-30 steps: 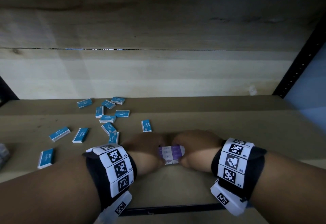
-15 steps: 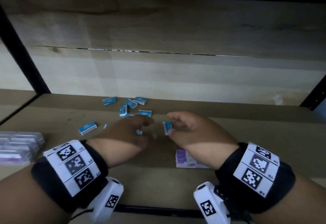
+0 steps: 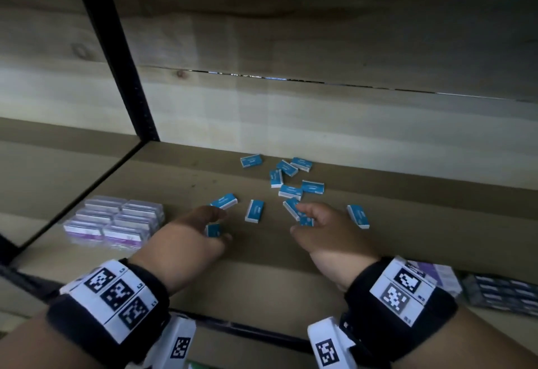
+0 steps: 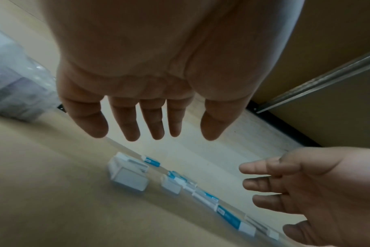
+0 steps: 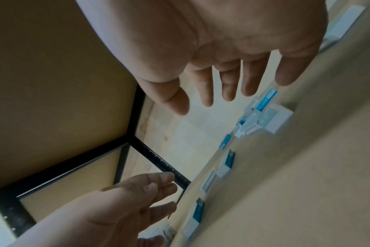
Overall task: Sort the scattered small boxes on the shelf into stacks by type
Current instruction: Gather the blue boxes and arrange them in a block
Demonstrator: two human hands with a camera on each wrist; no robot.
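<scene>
The left hand (image 3: 195, 232) hovers palm-down over the shelf (image 3: 407, 240), its fingers (image 4: 133, 120) released, straight and slightly spread, holding nothing, with one blue box (image 3: 213, 229) lying just under their tips and the wrapped purple boxes (image 3: 116, 223) well off to their left. The right hand (image 3: 320, 232) reaches in beside it, its fingers (image 5: 228, 83) likewise loose and grasping nothing. The scattered blue boxes (image 3: 286, 182) lie flat on the shelf just beyond both sets of fingertips, toward the back wall.
</scene>
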